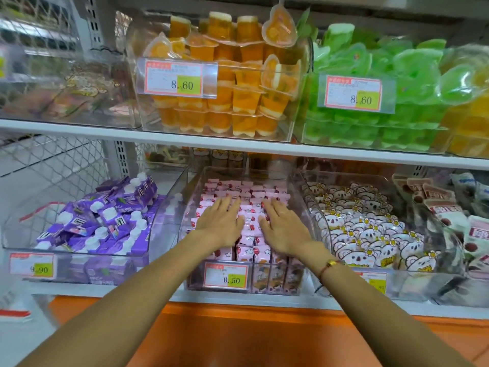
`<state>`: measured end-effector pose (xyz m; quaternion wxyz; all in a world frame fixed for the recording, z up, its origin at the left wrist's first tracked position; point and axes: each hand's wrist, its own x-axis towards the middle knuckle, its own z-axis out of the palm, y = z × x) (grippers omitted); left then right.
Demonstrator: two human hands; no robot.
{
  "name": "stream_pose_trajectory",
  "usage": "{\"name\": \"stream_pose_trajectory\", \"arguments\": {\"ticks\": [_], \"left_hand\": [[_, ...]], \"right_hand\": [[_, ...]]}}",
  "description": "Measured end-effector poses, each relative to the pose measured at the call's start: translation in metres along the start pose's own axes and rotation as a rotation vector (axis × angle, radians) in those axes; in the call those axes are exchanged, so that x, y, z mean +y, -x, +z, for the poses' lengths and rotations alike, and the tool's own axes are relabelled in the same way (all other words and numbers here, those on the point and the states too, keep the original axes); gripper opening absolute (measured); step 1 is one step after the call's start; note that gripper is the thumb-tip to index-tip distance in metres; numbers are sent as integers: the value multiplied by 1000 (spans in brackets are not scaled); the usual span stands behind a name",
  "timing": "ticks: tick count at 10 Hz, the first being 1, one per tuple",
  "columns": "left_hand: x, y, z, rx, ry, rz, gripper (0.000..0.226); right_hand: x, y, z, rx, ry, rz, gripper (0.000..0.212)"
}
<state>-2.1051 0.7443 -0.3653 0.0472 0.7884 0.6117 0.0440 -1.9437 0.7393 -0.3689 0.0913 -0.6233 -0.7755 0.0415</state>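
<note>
Bright, even light from above floods the shelf (185, 133), leaving only soft shadows beneath the left hand (221, 221) and right hand (283, 227) on the pink packets (248, 229). Glare streaks the clear bin walls (169, 215). Wide-angle distortion bows the shelf; the upper-left bin (68, 88) and frame edges blur, while the centre price tag (226, 278) reads sharp.

1. Lower shelf (164, 296) carries three bins side by side.
2. Middle bin (297, 182) holds small packets (248, 242) in rows. Left hand (222, 221) and right hand (284, 229) lie flat on them, side by side, not touching.
3. Left bin (169, 234) has piled pouches (111, 207). Right bin (434, 276) has bear packets (370, 234) (more packs further right).
4. Upper shelf (79, 127) sits above, its cup bin (291, 128) over the middle bin and a second cup bin (304, 133) right of that.
</note>
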Motion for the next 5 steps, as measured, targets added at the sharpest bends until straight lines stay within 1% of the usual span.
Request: {"name": "stream_pose_trajectory", "arguments": {"ticks": [1,2,3,4,5], "left_hand": [[-7,-16,2,-76,-3,-54,59],[-14,-19,0,-114,-9,-58,59],[-11,-16,-9,-97,42,-43,58],[-8,6,-31,135,119,46,53],[-40,76,-21,474,178,137,42]], "right_hand": [[10,-21,5,-172,-82,150,68],[10,-27,7,-216,-59,220,76],[3,-22,-2,-136,-101,202,71],[-4,14,-29,84,-185,43,62],[13,86,-66,341,-318,-56,36]]}}
